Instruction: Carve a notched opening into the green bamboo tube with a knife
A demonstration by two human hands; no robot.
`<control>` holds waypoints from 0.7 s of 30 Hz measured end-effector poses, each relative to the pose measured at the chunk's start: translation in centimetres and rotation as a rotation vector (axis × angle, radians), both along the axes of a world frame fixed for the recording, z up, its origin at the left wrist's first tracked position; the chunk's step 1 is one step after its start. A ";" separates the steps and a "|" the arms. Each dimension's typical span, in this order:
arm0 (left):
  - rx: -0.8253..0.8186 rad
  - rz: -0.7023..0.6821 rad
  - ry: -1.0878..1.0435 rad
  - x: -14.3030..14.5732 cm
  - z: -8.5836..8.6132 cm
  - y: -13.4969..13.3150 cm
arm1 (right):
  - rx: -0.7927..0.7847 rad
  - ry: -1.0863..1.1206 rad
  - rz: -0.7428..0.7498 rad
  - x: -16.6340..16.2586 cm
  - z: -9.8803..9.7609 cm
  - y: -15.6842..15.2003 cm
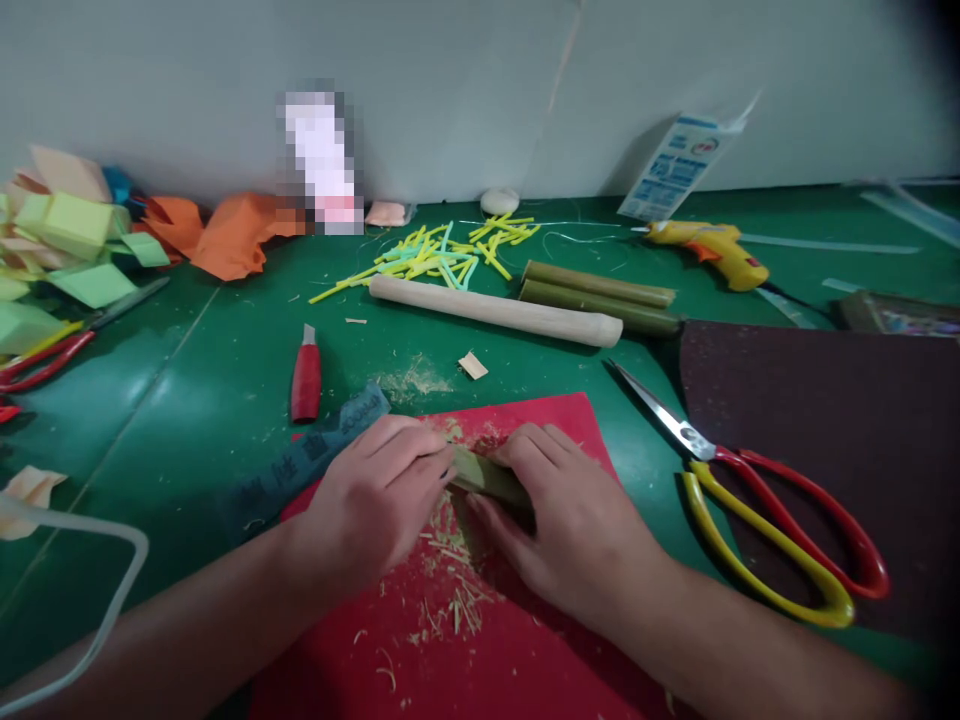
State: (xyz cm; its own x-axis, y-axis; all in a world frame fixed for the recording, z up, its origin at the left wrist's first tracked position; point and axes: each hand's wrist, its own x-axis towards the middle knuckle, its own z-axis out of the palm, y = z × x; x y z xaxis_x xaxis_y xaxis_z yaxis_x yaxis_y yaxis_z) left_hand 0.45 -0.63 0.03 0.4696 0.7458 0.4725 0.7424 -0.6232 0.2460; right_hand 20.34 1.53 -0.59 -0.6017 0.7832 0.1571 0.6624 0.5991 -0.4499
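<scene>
While the right hand (pixel 581 510) has fingers wrapped around the green bamboo piece (pixel 487 478) over the red mat (pixel 525 655), the left hand (pixel 386 490) has fingers curled at its left end; can't tell their exact grip. Shavings (pixel 466 608) on mat, scissors (pixel 697 443) off right.

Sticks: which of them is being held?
The green stick in the right hand, over the red sheet; the pale stick and two other green sticks lie beyond, untouched.
</scene>
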 end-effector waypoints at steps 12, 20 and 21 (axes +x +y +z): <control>0.025 0.026 0.062 -0.1 -0.1 -0.1 | -0.040 0.043 -0.012 -0.3 -0.2 0.0; 0.000 0.016 0.025 0.6 -0.2 -0.1 | -0.029 0.057 -0.035 -0.5 -0.1 -0.1; 0.017 0.037 0.028 0.6 -0.2 -0.1 | -0.020 0.061 -0.033 -0.5 -0.1 -0.2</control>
